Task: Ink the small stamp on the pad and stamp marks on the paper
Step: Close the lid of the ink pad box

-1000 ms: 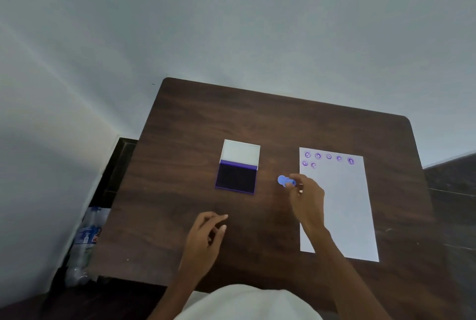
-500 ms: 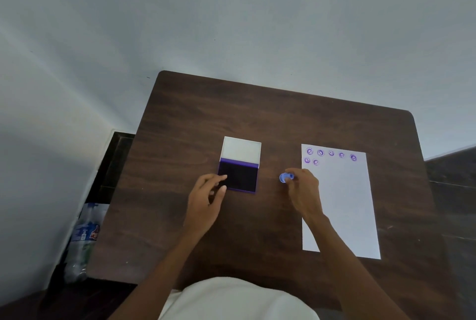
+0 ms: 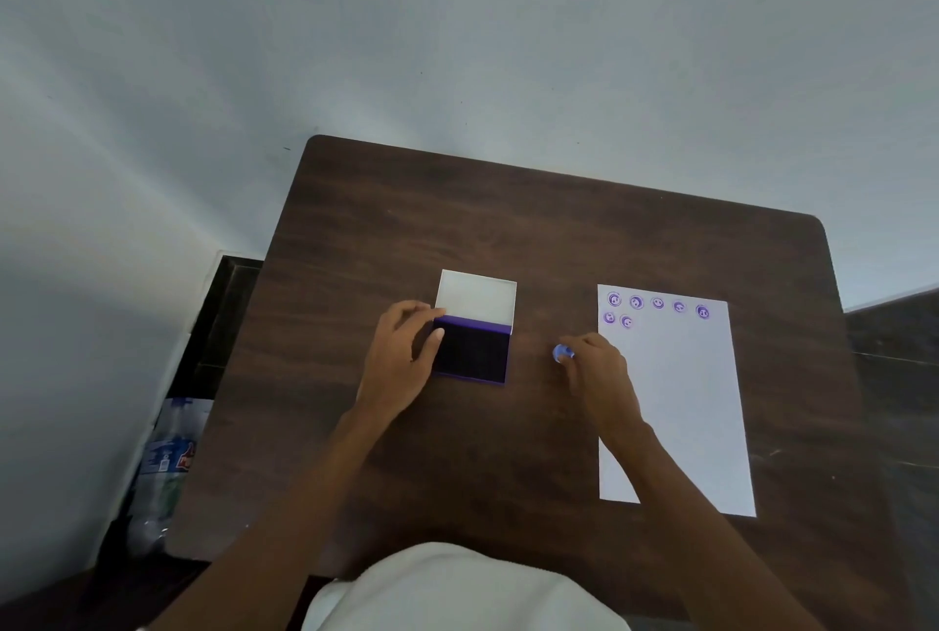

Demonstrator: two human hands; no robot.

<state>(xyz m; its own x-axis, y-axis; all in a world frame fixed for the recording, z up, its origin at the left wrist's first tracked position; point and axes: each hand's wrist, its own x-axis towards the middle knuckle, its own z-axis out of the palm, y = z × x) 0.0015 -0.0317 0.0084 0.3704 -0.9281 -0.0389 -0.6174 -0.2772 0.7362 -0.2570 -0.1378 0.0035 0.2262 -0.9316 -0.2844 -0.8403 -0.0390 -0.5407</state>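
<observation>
We saw the left hand [image 3: 401, 356] resting against the left edge of the ink pad [image 3: 475, 351], fingers curled round its side, thumb touching the case; a firm grip we could not tell. The pad sat open mid-table [image 3: 406, 224], white lid [image 3: 477, 296] flipped back toward the far edge. The right hand [image 3: 599, 371] pinched the small stamp [image 3: 562, 353] in its fingertips, between pad and paper [image 3: 681, 401], just off the paper's left edge. Seven purple marks [image 3: 658, 303] lined the paper's far end. A plastic bottle [image 3: 162, 468] lay on the floor left of the table.
</observation>
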